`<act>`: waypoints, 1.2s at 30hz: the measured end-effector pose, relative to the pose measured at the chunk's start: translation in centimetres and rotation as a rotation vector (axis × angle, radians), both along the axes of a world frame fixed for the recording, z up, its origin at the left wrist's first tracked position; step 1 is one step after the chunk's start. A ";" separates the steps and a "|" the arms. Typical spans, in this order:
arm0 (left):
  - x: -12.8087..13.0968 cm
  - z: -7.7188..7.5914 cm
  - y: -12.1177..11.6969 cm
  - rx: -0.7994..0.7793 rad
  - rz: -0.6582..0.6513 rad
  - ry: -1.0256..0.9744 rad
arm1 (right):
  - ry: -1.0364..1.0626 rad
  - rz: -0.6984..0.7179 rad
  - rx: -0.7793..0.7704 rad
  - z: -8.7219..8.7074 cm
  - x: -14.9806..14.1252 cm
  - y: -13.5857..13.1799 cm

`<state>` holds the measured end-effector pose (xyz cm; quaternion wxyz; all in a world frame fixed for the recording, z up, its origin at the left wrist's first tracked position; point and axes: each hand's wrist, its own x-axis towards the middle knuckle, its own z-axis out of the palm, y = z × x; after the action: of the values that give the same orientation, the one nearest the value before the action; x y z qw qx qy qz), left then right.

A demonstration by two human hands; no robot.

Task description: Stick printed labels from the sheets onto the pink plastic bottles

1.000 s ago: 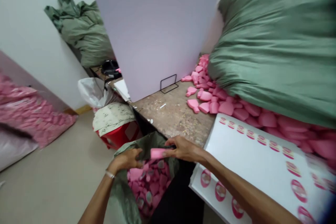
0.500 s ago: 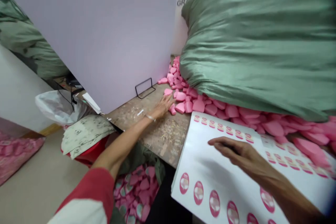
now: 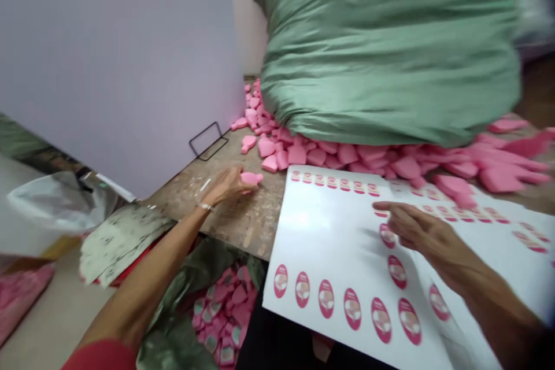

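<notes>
Left grip (image 3: 227,185) on pink piece (image 3: 250,178), neck-rightward

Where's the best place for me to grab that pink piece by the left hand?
I'd take the pink piece by its narrow end, probably pinching it from the right. That end sticks out to the right, away from the left hand, whose fingers are around the wider end.

Left hand (image 3: 228,185) gripping pink piece (image 3: 251,178) over worktop (image 3: 255,222) — right hand (image 3: 418,228) above label sheet (image 3: 327,225).
</notes>
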<state>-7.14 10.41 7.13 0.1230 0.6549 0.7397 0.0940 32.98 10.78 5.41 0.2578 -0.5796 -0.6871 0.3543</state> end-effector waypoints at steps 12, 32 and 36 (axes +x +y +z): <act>12.9 -1.0 -6.2 0.035 0.394 -1.594 | -0.450 -0.214 0.047 -0.4 1.9 -4.4; 15.7 -2.1 -7.6 -0.030 0.380 -1.365 | -0.013 -0.235 -0.063 -1.8 4.8 -6.6; 16.2 -2.6 -7.5 -0.038 0.411 -1.353 | -0.043 -0.298 0.072 -0.8 8.6 -6.6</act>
<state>9.03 2.90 4.53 0.5468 0.2978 0.6110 0.4888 41.57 4.21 4.56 0.3133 -0.6728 -0.6113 0.2746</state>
